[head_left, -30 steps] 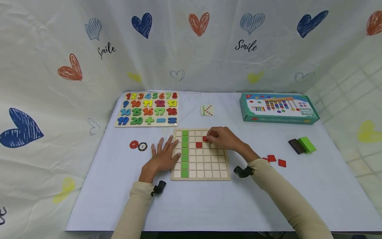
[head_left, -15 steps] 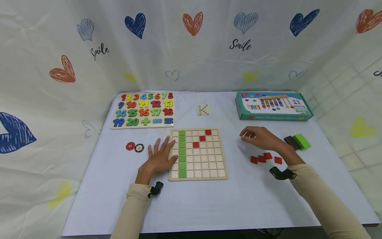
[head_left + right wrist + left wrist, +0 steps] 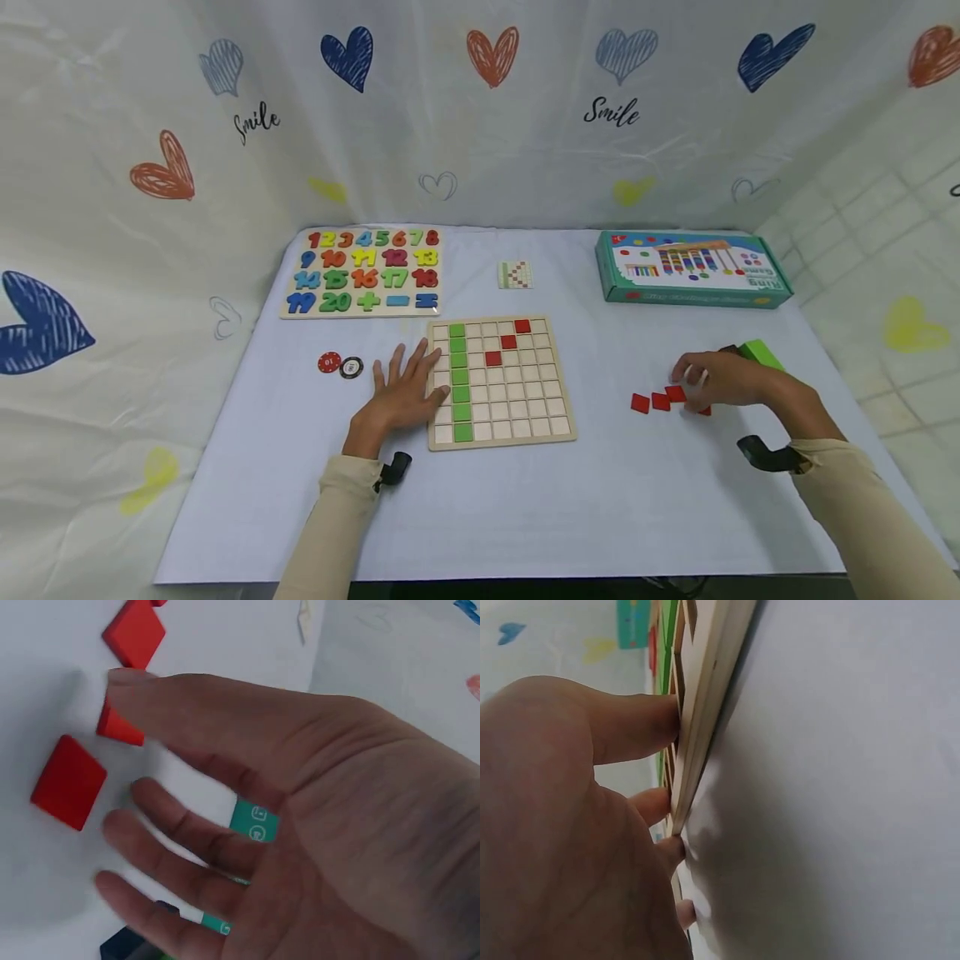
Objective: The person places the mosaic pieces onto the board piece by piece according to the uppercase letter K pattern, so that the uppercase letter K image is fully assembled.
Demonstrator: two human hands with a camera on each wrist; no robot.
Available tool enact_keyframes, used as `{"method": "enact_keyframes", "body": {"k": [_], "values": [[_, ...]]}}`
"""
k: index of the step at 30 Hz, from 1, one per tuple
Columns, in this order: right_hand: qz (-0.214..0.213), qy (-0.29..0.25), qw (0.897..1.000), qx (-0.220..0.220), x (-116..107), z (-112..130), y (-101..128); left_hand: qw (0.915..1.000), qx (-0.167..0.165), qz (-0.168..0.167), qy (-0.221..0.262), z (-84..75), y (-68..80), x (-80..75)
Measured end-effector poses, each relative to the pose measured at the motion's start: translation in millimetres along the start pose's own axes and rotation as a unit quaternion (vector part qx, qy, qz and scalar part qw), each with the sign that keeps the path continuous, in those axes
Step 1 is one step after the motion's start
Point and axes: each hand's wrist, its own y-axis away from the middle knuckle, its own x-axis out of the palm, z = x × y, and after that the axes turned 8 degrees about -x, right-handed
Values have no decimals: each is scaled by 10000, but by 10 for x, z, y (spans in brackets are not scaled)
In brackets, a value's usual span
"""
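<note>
1. The left hand (image 3: 401,393) is lying flat on the table (image 3: 525,508), fingers spread and straight, fingertips touching the left edge of the wooden grid board (image 3: 501,382); it is holding nothing. The left wrist view is showing those fingertips (image 3: 660,724) pressing against the board's side.
2. The right hand (image 3: 731,379) is reaching over the loose red tiles (image 3: 651,402) near the table's right edge. Its fingers are extended and slightly apart, not clamped; the thumb tip (image 3: 127,676) is touching one red tile (image 3: 118,724) and nothing is being lifted yet.
3. The board is sitting at the table's middle, closer to the front edge. It is roughly square, so no clear long axis; its sides are running about parallel to the table edges.
4. Progress, judging by the board: a green column (image 3: 459,379) is filling the second file from the left, front to back. Three red tiles (image 3: 507,342) are forming a diagonal rising toward the board's back-right corner.
5. Most cells are showing bare wood, so plenty looks left. About four red tiles are waiting in a rough row running left to right by the right hand.
6. A green block (image 3: 759,353) and a dark block are lying just behind the right hand.
</note>
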Motion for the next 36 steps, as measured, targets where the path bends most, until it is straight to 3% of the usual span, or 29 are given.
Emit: {"method": "enact_keyframes", "body": {"k": [4,21,36], "values": [[114,31,9999,108,40,-65,55,9999,-24,69,-68,-33,32,-55],[-296,73,9992,269,78,-180,77,9995,100,291,-54,-85,71,-213],[-490,-323,9983,36,113,-198,84,9995,110,231,-170,-28,36,-168]]}}
